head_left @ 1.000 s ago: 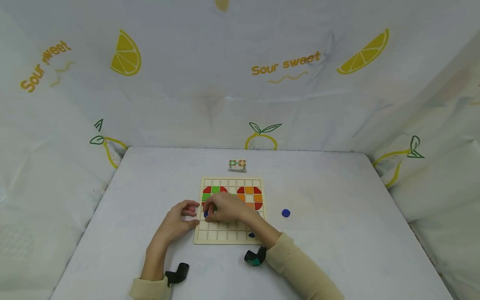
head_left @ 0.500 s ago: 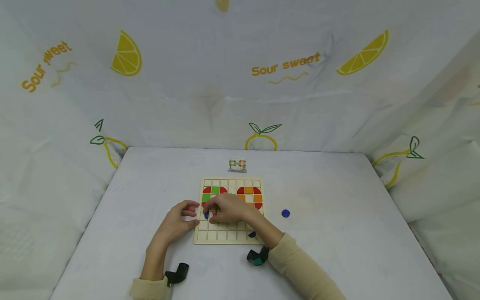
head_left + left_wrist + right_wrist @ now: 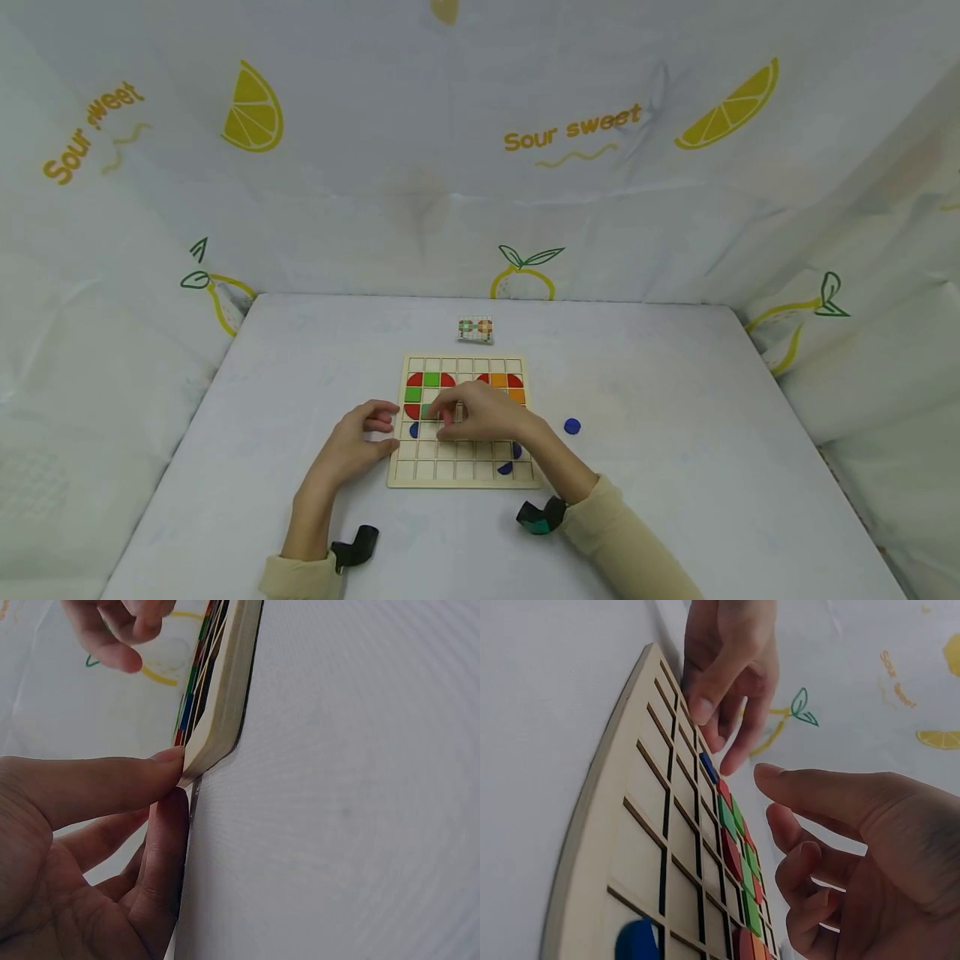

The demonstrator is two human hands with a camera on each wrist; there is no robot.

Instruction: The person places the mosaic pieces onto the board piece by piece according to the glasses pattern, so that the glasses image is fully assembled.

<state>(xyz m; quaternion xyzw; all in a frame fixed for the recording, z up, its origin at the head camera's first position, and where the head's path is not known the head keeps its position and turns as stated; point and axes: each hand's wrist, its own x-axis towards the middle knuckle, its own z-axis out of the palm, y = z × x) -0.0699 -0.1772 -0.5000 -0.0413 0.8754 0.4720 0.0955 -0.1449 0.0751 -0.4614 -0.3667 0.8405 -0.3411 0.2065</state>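
Note:
A wooden grid board (image 3: 450,472) lies on the white table, with red, green and orange pieces in its upper rows. My left hand (image 3: 354,442) rests at its left side, thumb (image 3: 112,787) and fingers touching the edge. Above the board's middle, my right hand (image 3: 483,414) has thumb and index finger apart; nothing shows between them in the right wrist view. A blue rounded piece (image 3: 415,430) sits in a left-column cell, just left of that hand. Two more blue pieces (image 3: 506,468) lie at the board's lower right. My right hand hides part of the coloured pattern.
Right of the board lies a round blue shape (image 3: 572,426) on the table. A small pattern card (image 3: 476,328) stands behind the board. Black wrist devices (image 3: 356,546) are on both arms. Printed white cloth (image 3: 420,125) hangs around the table.
My right hand has moved rightward, away from the left-column blue piece, which now shows fully. More blue at the lower right is uncovered. My left hand has stayed in place.

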